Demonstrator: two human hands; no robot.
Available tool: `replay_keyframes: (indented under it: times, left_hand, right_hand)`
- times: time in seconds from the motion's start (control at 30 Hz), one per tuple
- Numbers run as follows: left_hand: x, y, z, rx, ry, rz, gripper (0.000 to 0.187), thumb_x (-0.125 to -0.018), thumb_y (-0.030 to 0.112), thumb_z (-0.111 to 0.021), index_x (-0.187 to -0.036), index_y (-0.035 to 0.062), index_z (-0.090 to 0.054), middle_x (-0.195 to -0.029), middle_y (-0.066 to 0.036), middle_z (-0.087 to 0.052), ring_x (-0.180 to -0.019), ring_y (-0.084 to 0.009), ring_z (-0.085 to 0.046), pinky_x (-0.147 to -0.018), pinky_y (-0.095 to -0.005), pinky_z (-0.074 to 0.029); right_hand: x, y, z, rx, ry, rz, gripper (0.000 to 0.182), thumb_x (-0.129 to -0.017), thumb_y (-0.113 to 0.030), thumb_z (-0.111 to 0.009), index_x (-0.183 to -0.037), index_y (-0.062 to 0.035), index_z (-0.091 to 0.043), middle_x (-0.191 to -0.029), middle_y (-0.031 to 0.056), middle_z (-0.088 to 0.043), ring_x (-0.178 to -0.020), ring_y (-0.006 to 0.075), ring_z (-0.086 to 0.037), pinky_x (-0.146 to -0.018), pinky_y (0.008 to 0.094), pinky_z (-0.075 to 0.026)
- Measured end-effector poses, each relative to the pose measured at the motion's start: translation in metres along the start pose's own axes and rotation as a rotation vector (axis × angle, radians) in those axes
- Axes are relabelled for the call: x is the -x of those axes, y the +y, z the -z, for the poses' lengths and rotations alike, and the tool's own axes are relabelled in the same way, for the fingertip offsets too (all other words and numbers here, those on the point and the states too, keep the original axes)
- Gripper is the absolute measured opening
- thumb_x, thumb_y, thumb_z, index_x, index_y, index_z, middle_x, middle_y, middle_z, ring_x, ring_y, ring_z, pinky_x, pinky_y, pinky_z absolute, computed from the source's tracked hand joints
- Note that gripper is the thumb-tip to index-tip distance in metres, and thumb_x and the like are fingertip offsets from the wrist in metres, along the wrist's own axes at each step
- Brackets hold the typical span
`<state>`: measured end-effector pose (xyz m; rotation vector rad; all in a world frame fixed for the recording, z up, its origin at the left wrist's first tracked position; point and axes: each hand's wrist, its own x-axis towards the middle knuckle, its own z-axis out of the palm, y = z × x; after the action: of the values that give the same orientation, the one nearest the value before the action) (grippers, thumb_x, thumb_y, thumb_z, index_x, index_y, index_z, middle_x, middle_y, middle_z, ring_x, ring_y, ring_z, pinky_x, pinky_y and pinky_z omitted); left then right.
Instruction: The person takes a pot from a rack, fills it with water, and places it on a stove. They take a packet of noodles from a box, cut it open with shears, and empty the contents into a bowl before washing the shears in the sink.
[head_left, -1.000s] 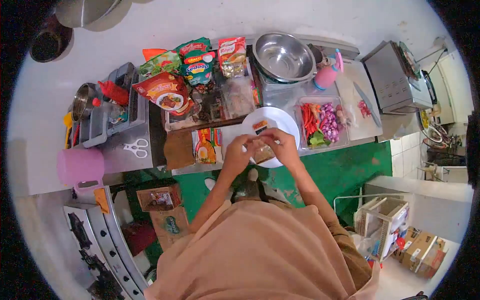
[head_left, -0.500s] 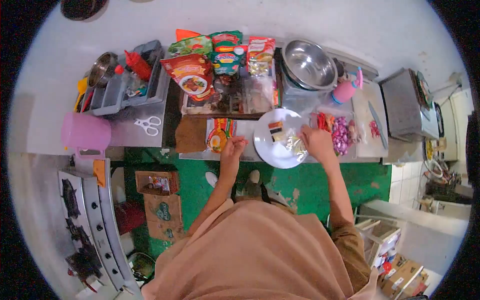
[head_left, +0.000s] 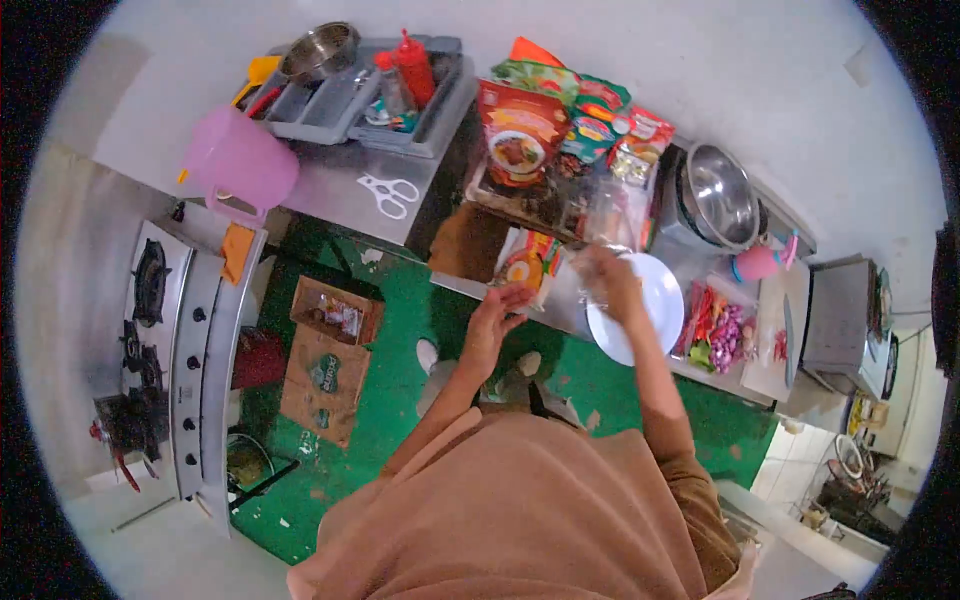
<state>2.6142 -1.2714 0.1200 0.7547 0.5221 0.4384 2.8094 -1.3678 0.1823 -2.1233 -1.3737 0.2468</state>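
My right hand (head_left: 612, 288) is closed on a clear, shiny plastic packet (head_left: 588, 274), slightly blurred. It hangs over the left edge of a white plate (head_left: 660, 305), and my hand and forearm cover that side of the plate. Close to the counter's front edge is my left hand (head_left: 494, 318), palm turned up, fingers apart, with nothing visible in it. Just beyond those fingers lies an instant noodle packet (head_left: 524, 262) with an egg picture on it. A brown board (head_left: 465, 243) sits left of the packet.
Seasoning pouches (head_left: 520, 130) stand at the back. A steel bowl (head_left: 722, 195), a pink spray bottle (head_left: 757, 263), chillies and shallots (head_left: 730, 338), and a knife (head_left: 788, 340) are to the right. White scissors (head_left: 390, 195), a pink jug (head_left: 242, 160) and a gas stove (head_left: 160, 350) are left.
The view has swung right, so the counter appears tilted. My right hand has moved from the plate's right side to its left edge with the clear packet. My left hand's fingers have spread.
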Motion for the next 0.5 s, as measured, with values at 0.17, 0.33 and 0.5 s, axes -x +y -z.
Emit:
replay_keyframes:
  times: [0.17,0.33,0.5]
  left_hand:
    - [0.019,0.043,0.034,0.330,-0.028,-0.080,0.065,-0.082,0.057,-0.041,-0.125,0.0084,-0.037,-0.122,-0.007,-0.048,-0.110,-0.0208,-0.048,-0.092,-0.0396,-0.038]
    - [0.039,0.092,0.128,0.296,0.052,-0.092,0.039,-0.081,0.025,-0.061,-0.111,0.0050,-0.048,-0.103,-0.004,-0.056,-0.094,-0.0172,-0.056,-0.086,-0.0341,-0.045]
    - [0.063,0.132,0.232,0.430,0.213,-0.230,0.029,-0.079,0.011,-0.059,-0.106,0.0026,-0.050,-0.099,-0.004,-0.056,-0.090,-0.0161,-0.056,-0.084,-0.0319,-0.046]
  right_hand:
    - [-0.031,-0.098,-0.085,-0.559,0.030,-0.078,0.015,-0.087,-0.015,-0.050,-0.080,-0.0020,-0.051,-0.068,0.0026,-0.051,-0.066,0.0107,-0.047,-0.059,0.0247,-0.038]
    - [-0.062,-0.178,-0.163,-0.472,-0.021,0.039,0.014,-0.089,-0.014,-0.047,-0.083,-0.0029,-0.054,-0.064,0.0016,-0.051,-0.061,0.0099,-0.047,-0.056,0.0250,-0.039]
    - [-0.147,-0.191,-0.223,-0.356,0.001,-0.043,0.018,-0.087,-0.020,-0.048,-0.088,-0.0052,-0.059,-0.077,0.0134,-0.062,-0.071,0.0283,-0.060,-0.066,0.0364,-0.047]
